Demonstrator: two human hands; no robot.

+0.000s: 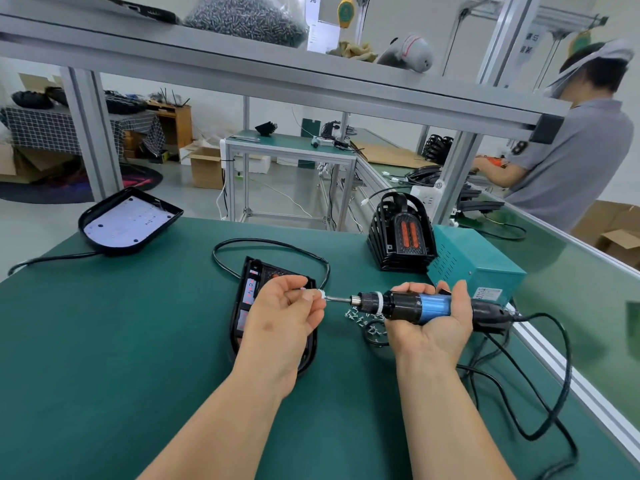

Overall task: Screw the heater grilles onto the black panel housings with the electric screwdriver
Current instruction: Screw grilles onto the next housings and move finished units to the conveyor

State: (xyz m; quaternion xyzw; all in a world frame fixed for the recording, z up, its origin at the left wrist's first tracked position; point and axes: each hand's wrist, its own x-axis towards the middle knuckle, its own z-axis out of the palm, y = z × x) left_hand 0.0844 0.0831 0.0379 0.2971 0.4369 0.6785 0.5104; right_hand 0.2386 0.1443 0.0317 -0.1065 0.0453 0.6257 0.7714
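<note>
1. Grips the electric screwdriver point(415, 303) in the upturned right hand point(433, 329), right of centre; fingers and thumb curled round the blue-and-black barrel, bit pointing left.
2. Pinches a small pale-headed screw point(320, 294) between thumb and fingertips of the left hand point(284, 308), right at the tip of the bit; remaining fingers loosely curled.
3. Works above a black panel housing point(242, 306) lying flat on the green table mat point(138, 341) at centre, partly hidden under the left hand (reddish parts showing inside), its cable point(270, 241) looping behind.
4. Has loose screws point(362, 318) scattered on the mat just below the screwdriver's chuck.
5. Has a stack of heater grilles point(401, 233) standing above right of centre, just beside a teal power box point(474, 268).
6. Shares the bench with a second housing point(128, 220), white plate inside, at left, and with another person point(581, 157) in grey at upper right.
</note>
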